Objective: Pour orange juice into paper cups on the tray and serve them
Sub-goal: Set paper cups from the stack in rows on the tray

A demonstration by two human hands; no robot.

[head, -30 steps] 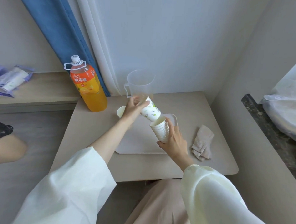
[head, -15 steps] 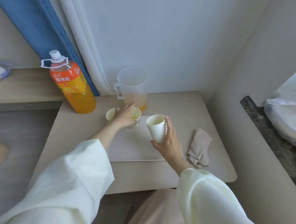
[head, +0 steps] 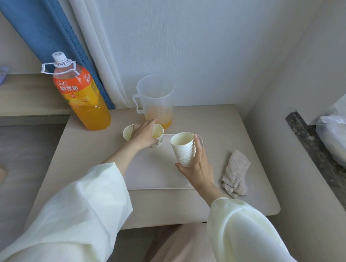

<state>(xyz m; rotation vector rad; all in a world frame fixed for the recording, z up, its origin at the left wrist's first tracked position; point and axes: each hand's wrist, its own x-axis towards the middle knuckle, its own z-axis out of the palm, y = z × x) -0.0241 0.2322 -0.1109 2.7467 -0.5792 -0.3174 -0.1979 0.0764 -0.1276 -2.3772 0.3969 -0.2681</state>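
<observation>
A pale tray (head: 155,175) lies on the small table. My right hand (head: 198,167) grips a stack of white paper cups (head: 183,149), upright above the tray's right side. My left hand (head: 143,134) holds a single paper cup (head: 158,138) standing at the tray's far edge; its inside looks yellowish. Another paper cup (head: 128,132) stands just left of that hand, partly hidden by it. A clear plastic jug (head: 155,102) with a little orange juice at its bottom stands behind the cups. A large capped orange juice bottle (head: 81,96) stands at the table's far left.
A folded beige cloth (head: 235,174) lies on the table right of the tray. Blue and white curtains hang behind the bottle and jug. A wall runs close along the table's right side, with a dark ledge and a plastic bag (head: 336,140) beyond it.
My left hand pulled one cup off the stack and set it upright at the tray's far edge. My right hand turned the stack upright and keeps holding it.
</observation>
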